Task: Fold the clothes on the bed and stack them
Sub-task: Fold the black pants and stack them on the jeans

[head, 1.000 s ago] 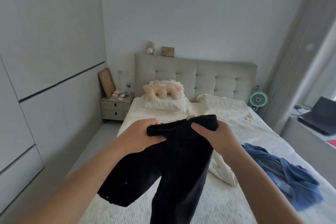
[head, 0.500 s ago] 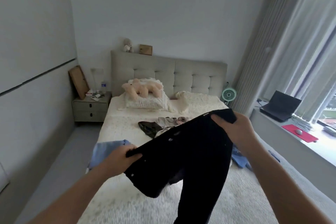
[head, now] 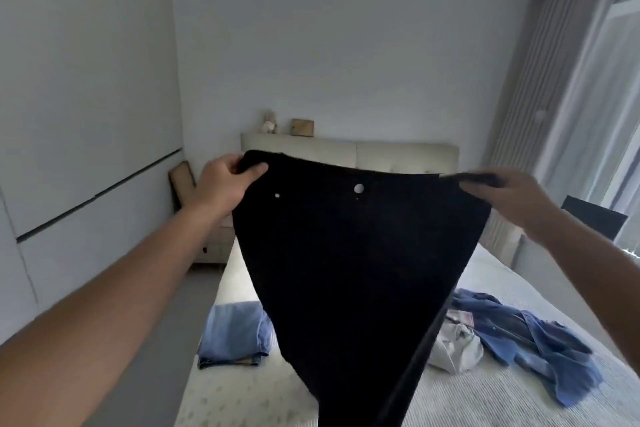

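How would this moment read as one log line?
step: spread black trousers | left hand: grips waistband | right hand: grips waistband | folded jeans: on bed

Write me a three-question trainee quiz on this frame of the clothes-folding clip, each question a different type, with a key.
1. True or false: the black trousers lie flat on the bed.
2. Multiple choice: where do the left hand and right hand grip the trousers? A) at the leg hems B) at the two ends of the waistband C) at the knees
3. Short answer: which garment on the bed already looks folded?

Key
1. False: they are held up in the air, spread by the waist.
2. B
3. The light blue jeans near the bed's left edge; the blue shirt and the pale garment lie crumpled.
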